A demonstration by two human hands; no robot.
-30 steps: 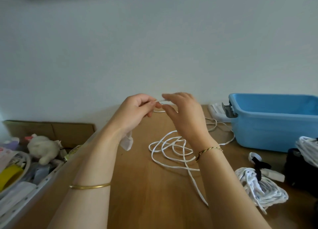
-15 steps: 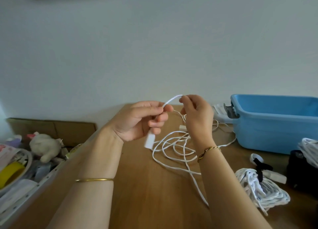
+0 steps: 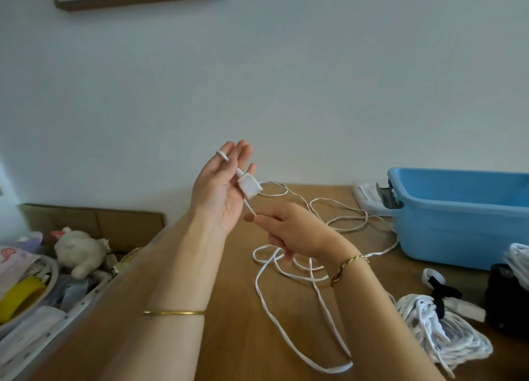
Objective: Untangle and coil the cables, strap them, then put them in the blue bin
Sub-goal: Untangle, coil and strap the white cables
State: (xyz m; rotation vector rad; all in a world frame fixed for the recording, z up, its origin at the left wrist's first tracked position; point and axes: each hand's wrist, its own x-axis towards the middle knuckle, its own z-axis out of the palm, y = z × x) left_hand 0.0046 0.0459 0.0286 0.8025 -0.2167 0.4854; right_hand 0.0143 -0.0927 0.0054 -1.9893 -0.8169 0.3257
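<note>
Left hand (image 3: 221,191): raised above the table (image 3: 229,337), palm towards me, fingers straight and pointing up – nothing is gripped. The white cable (image 3: 337,367) makes one turn round a fingertip of this hand, and its white connector (image 3: 249,186) lies flat across the fingers near the palm. I cannot tell which finger carries the turn.

Right hand (image 3: 289,231): lower and just to the right of the left, fingers curled. Thumb and forefinger pinch the cable just below the connector, so a short straight run of cable spans the two hands.

Cable, remaining length: loose, overlapping loops on the wooden table under and beyond my right wrist. One strand runs towards the near edge of the table; another leads off right, towards the foot of the blue bin (image 3: 458,231).

Blue bin: at the right of the table, against the wall, well apart from both hands. None of this cable is in it.

Coiled bundle (image 3: 446,335): white cable already wound, with a black strap (image 3: 442,293) on it – lying on the table in front of the bin, near my right forearm.

A plush toy (image 3: 80,249) lies in a cluttered tray to the left of the table
</note>
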